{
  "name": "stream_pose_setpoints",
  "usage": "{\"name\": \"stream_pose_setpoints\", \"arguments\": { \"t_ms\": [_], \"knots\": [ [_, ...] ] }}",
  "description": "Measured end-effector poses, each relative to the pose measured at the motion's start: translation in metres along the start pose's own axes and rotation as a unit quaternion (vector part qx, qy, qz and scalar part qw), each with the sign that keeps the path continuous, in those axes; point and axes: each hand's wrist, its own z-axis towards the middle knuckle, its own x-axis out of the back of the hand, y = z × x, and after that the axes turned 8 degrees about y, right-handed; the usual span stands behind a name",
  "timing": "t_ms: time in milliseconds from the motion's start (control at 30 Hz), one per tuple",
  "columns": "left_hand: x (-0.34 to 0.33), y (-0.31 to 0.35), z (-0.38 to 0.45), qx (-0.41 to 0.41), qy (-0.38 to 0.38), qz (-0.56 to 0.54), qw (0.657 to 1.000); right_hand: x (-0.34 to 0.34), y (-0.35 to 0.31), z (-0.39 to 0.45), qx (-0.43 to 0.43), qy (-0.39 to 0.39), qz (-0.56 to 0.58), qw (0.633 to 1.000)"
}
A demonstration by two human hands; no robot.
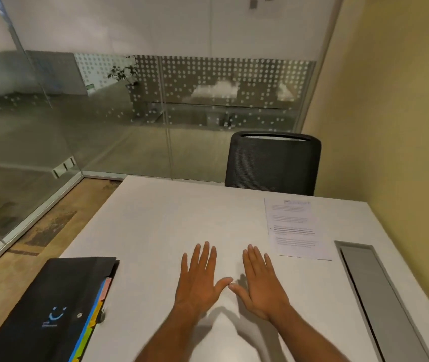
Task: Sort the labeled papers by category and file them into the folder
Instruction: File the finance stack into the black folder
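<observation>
A black expanding folder [48, 309] with coloured tab dividers along its right edge lies closed at the near left of the white table [171, 212]. A stack of printed papers [295, 227] with a heading on top lies at the far right of the table. My left hand [199, 280] and my right hand [259, 283] lie flat side by side in the middle, palms down, fingers straight, thumbs almost touching. Both hold nothing. The papers are a short way beyond and to the right of my right hand; the folder is to the left of my left hand.
A grey cable-tray lid [375, 293] is set into the table along the right side, by a yellow wall. A black mesh office chair [273, 163] stands at the far edge. Glass partitions run behind and to the left, with wooden floor below.
</observation>
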Motion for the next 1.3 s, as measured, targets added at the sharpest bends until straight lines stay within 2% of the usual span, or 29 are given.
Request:
{"name": "stream_pose_setpoints", "arguments": {
  "t_ms": [167,300,433,600,700,800,1000,1133,1167,1200,1233,1300],
  "knots": [
    [-0.019,0.064,0.032,-0.053,-0.014,0.005,0.998,0.006,0.079,-0.015,-0.074,-0.026,-0.034,0.996],
    [-0.040,0.104,0.062,-0.061,-0.043,-0.025,0.997,0.006,0.137,-0.021,-0.126,-0.037,-0.037,0.991],
    [-0.065,0.132,0.094,-0.074,-0.071,-0.041,0.994,-0.008,0.189,-0.019,-0.168,-0.053,0.006,0.984],
    [-0.095,0.159,0.131,-0.091,-0.085,-0.013,0.992,-0.026,0.232,-0.012,-0.190,-0.032,0.043,0.980],
    [-0.111,0.169,0.147,-0.108,-0.074,0.004,0.991,-0.044,0.250,-0.003,-0.222,-0.016,0.088,0.971],
    [-0.132,0.174,0.157,-0.093,-0.051,-0.031,0.994,-0.065,0.264,0.003,-0.248,-0.026,0.102,0.963],
    [-0.162,0.163,0.167,-0.115,-0.098,-0.016,0.988,-0.099,0.269,0.006,-0.285,-0.072,0.081,0.952],
    [-0.172,0.163,0.166,-0.131,-0.070,-0.018,0.989,-0.096,0.259,0.022,-0.298,-0.043,0.116,0.946],
    [-0.171,0.163,0.165,-0.132,-0.059,-0.015,0.989,-0.090,0.253,0.031,-0.295,-0.037,0.172,0.939],
    [-0.171,0.163,0.165,-0.132,-0.057,-0.009,0.990,-0.082,0.246,0.040,-0.292,-0.031,0.270,0.917],
    [-0.169,0.162,0.165,-0.130,-0.061,-0.006,0.990,-0.073,0.238,0.050,-0.296,-0.014,0.388,0.873],
    [-0.168,0.159,0.163,-0.130,-0.063,-0.009,0.990,-0.064,0.227,0.066,-0.346,0.041,0.593,0.726]
  ]
}}
